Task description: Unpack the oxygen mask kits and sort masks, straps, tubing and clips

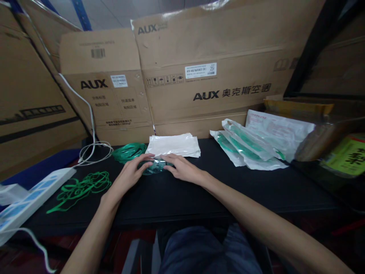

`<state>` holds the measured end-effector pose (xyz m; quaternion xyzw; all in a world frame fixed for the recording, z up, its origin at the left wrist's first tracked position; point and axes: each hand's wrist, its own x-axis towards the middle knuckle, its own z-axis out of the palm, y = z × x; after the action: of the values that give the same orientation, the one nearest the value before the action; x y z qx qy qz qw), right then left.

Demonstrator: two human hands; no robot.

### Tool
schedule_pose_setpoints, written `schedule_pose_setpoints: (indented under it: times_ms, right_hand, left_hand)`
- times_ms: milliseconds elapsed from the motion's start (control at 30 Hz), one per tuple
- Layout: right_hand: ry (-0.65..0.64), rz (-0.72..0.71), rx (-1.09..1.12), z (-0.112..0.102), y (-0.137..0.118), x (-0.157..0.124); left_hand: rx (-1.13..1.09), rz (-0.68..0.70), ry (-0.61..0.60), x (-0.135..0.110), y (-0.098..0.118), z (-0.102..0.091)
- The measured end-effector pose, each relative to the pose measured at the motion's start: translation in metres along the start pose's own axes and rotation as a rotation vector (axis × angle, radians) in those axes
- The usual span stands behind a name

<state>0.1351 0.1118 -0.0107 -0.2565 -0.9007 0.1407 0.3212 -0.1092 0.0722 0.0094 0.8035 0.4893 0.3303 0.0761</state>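
In the middle of the black tabletop, a coil of see-through greenish tubing [155, 166] lies between my two hands. My left hand [131, 173] curls around its left side, thumb in front and fingers over the top. From the right, my right hand [184, 168] grips it in much the same way. The fingers cover part of the coil, so its exact kind is hard to make out. Just behind it is a stack of flat white packets [173, 145]. A shiny bundle of green strands [129, 152] sits beyond my left hand.
A loose tangle of green cord [84, 188] lies at left beside a white power strip [37, 198] and a white cable [92, 114]. Clear-fronted packets with green contents [248, 146] are piled at right. AUX cardboard panels [216, 49] wall the back.
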Motion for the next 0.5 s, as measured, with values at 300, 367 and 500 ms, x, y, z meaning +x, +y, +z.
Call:
schedule_pose_setpoints:
  times_ms: [300, 367, 500]
  right_hand:
    - [-0.076, -0.017, -0.054, 0.003, -0.010, 0.003]
    - [-0.080, -0.013, -0.057, 0.003, -0.011, 0.004]
    - [0.001, 0.002, -0.068, -0.018, -0.027, -0.010]
  left_hand:
    - [0.016, -0.016, -0.035, 0.002, 0.002, -0.003]
    - [0.032, -0.009, -0.045, 0.001, 0.002, -0.003]
    - [0.048, 0.018, -0.026, 0.001, 0.001, -0.002]
